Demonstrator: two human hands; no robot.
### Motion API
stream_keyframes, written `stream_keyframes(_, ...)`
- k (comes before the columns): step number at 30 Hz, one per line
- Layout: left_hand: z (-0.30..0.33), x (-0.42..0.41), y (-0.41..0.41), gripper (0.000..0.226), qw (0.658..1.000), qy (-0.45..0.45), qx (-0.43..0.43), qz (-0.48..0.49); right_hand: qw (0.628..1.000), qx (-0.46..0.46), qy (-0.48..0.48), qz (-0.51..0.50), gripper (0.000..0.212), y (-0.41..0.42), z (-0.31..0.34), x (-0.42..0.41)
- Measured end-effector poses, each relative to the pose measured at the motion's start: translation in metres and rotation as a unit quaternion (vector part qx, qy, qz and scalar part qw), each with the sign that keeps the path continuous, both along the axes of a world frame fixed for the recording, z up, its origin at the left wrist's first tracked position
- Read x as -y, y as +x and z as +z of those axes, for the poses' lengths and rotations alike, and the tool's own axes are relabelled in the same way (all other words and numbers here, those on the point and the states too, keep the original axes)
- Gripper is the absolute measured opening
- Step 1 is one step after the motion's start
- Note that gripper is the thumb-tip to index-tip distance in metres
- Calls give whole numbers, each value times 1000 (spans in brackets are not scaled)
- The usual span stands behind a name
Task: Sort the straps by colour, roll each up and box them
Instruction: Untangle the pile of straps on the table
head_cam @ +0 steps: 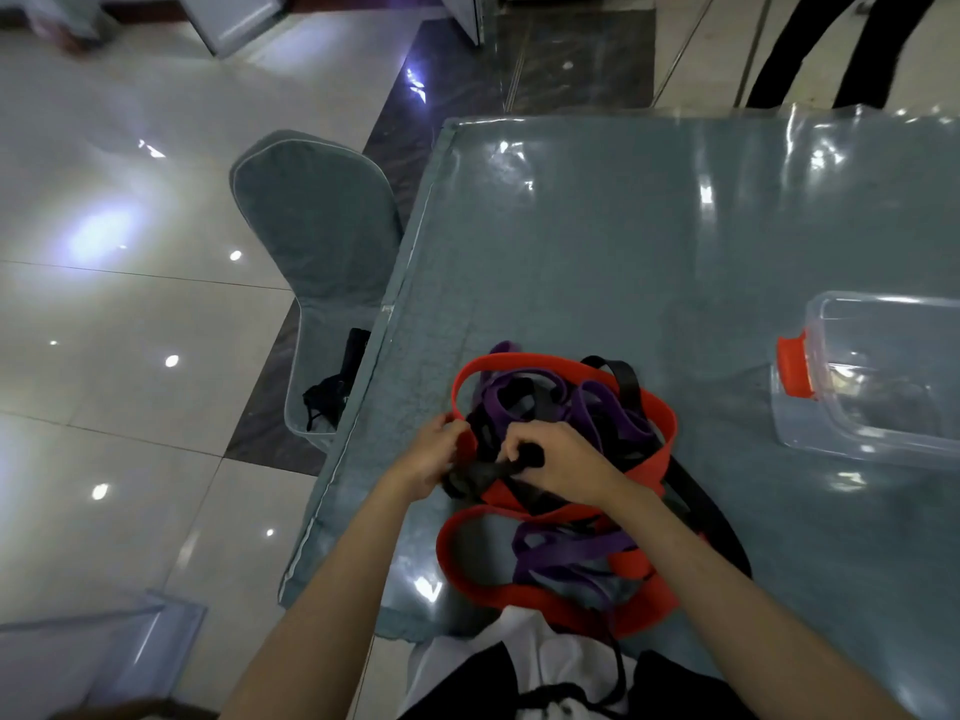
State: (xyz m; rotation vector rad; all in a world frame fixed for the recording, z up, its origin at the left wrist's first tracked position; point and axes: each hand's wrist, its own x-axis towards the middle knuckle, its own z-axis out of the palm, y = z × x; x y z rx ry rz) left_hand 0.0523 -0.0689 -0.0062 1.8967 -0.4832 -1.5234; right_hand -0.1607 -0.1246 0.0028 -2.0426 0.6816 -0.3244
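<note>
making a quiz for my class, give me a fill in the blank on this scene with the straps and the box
1. Both hands, left hand and right hand, grip a ____ strap.
2. The clear box has a latch coloured ____.
3. The tangled pile holds red, black and ____ straps.
4. The box sits on the table to the person's ____.

Missing words: black; red; purple; right

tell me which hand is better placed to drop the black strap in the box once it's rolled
Right, probably. The right hand already pinches the black strap, and the clear box sits on its side of the table.
</note>
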Motion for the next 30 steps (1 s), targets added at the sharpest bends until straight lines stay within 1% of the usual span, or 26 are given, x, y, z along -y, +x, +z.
stream_keyframes(1,-1,0,1,15,1000,-4,22,-12,994,52,82,-44,43,-2,0,0)
stream_keyframes(2,-2,0,2,19,999,-3,32,-18,977,102,160,-93,40,-5,1,0)
stream_keyframes(3,-3,-2,3,21,999,-1,35,-19,948,152,238,-146,34,-8,0,1)
stream_keyframes(4,-4,-5,4,22,999,0,39,-19,920,184,277,-206,28,-12,-2,4)
stream_keyframes(5,-6,-8,6,23,999,-2,44,-19,906,191,264,-271,27,-17,-6,8)
stream_keyframes(6,-8,-11,8,23,999,-5,50,-18,901,172,223,-331,33,-22,-11,12)
stream_keyframes(8,-14,-19,11,26,997,-18,70,-17,884,106,158,-426,43,-33,-20,20)
stream_keyframes(10,-22,-29,14,47,994,-31,104,-21,876,35,129,-464,49,-42,-27,27)
stream_keyframes(11,-24,-34,14,56,992,-38,116,-28,878,-3,132,-460,56,-45,-30,30)
stream_keyframes(13,-27,-42,15,78,989,-46,126,-68,883,-62,164,-435,89,-50,-33,36)
stream_keyframes(14,-29,-45,17,89,985,-49,135,-100,882,-78,186,-426,105,-50,-33,38)
stream_keyframes(15,-30,-48,17,96,979,-54,150,-129,881,-93,194,-421,114,-50,-32,38)
stream_keyframes(16,-31,-49,17,95,974,-65,163,-144,882,-114,177,-421,117,-50,-31,37)
stream_keyframes(17,-32,-50,16,88,971,-80,174,-143,883,-144,136,-425,113,-49,-30,35)
stream_keyframes(19,-32,-51,12,64,963,-113,206,-129,878,-200,20,-435,97,-45,-25,25)
stream_keyframes(20,-31,-51,9,54,959,-126,225,-121,873,-213,-34,-438,88,-44,-22,19)
stream_keyframes(22,-29,-51,4,43,953,-154,243,-98,871,-214,-116,-428,74,-43,-18,10)
stream_keyframes(24,-26,-53,1,35,946,-184,255,-75,888,-201,-168,-378,69,-46,-17,4)
stream_keyframes(26,-21,-56,0,30,937,-203,278,-54,924,-194,-183,-275,80,-51,-17,0)
stream_keyframes(27,-18,-58,-1,29,933,-208,291,-48,942,-193,-165,-221,83,-54,-18,-2)
stream_keyframes(29,-13,-63,0,28,925,-209,314,-44,965,-193,-98,-146,77,-60,-22,-9)
stream_keyframes(30,-12,-65,1,28,921,-208,327,-48,972,-183,-64,-135,71,-64,-24,-13)
